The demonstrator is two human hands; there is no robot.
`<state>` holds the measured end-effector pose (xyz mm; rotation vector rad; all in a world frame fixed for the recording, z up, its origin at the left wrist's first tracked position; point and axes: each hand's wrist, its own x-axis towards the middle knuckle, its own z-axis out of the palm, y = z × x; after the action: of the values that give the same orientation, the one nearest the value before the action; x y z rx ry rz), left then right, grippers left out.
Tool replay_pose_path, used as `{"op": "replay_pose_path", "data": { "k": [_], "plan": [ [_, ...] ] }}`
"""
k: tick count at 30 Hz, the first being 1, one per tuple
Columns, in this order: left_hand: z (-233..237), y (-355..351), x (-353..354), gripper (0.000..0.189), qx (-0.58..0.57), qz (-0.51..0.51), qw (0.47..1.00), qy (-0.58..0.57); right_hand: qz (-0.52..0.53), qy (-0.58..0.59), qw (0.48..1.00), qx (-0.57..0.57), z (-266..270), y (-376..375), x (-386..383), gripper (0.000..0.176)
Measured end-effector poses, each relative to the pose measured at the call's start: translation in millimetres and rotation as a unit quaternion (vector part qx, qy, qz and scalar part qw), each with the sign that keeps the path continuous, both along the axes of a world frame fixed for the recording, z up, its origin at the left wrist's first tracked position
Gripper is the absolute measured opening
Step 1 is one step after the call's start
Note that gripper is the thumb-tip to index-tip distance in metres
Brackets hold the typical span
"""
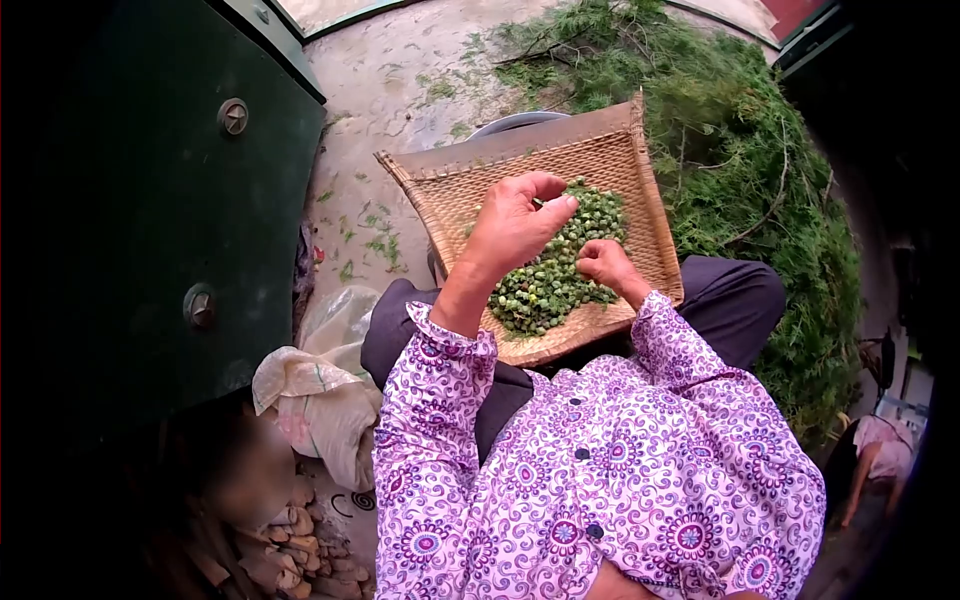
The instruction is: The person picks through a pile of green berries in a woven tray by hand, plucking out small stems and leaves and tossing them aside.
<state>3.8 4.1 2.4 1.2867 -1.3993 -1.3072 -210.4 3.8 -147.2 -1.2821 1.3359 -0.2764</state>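
Observation:
A woven winnowing basket (pixel 455 205) rests over my lap, tilted, with a heap of small green cones or berries (pixel 545 290) spread in it. Above the upper left part of the heap is my left hand (pixel 522 218), thumb and fingers curled toward each other; whether anything small sits between them cannot be made out. My right hand (pixel 608 266) is at the right side of the heap, its fingertips pinched together close to the green pieces. What that pinch holds is too small to name.
Cut evergreen branches (pixel 740 170) pile up on the right. A dark green door (pixel 130 220) stands at left, with a pale sack (pixel 325 410) and chopped wood (pixel 290 550) below it. Behind the basket shows a metal basin's rim (pixel 520 121). Another person (pixel 880 450) is at far right.

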Motion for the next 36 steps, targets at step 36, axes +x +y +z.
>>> {"op": "replay_pose_path", "data": {
  "k": [36],
  "plan": [
    [-3.2, 3.3, -1.7, 0.036, -0.024, -0.002, 0.993, -0.116, 0.213, 0.174, 0.931, -0.240, -24.7, 32.9, -10.8, 0.013]
  ]
}}
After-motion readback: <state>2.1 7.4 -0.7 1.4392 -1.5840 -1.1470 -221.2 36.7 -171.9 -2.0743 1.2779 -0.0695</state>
